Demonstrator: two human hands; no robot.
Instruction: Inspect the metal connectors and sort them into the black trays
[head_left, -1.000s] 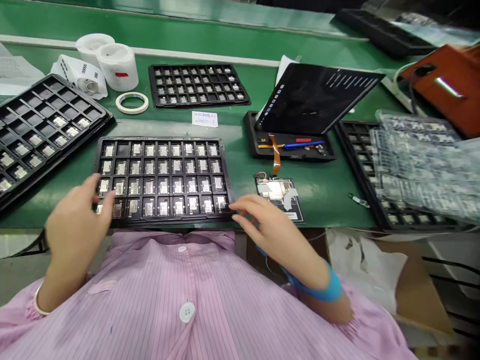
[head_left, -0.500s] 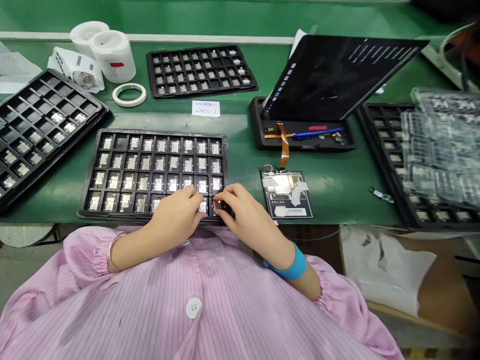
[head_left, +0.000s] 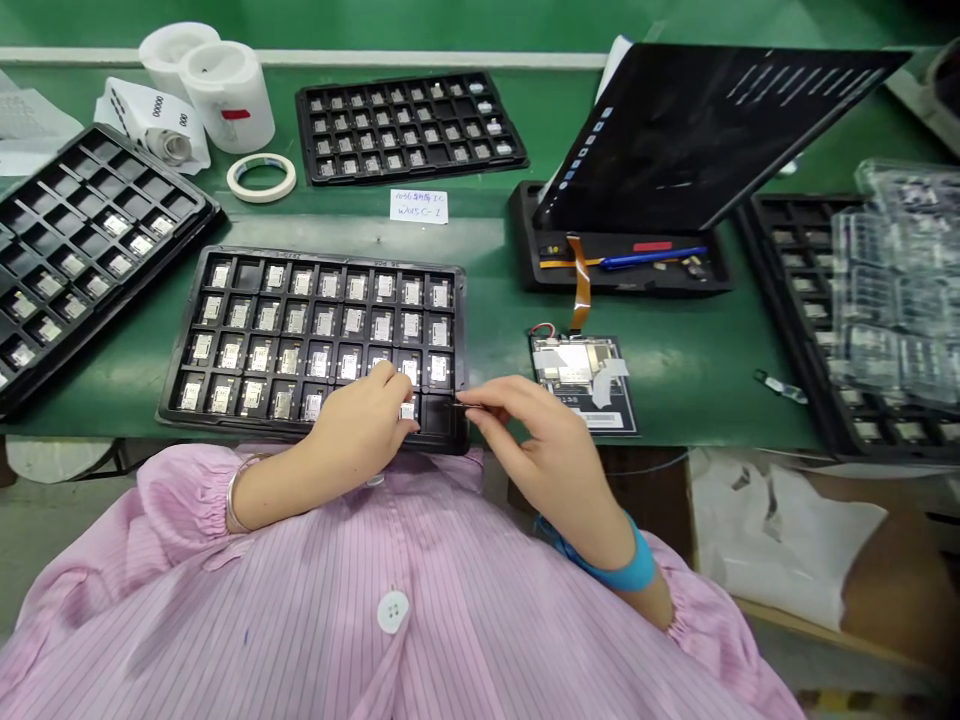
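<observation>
Green bench [head_left: 675, 380] in view. I see the left hand [head_left: 360, 425] curled over the near row of the black parts tray [head_left: 187, 395], fingertips on a small chip. Right hand [head_left: 540, 450] pinches a thin dark part [head_left: 455, 404] at the tray's near right corner (too small to identify). Circuit board [head_left: 583, 380] just right; propped tablet [head_left: 712, 130] beyond.

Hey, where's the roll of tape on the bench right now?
The tape roll lies flat at the far left of the green bench, just right of the white label rolls and left of the small far tray.
</observation>
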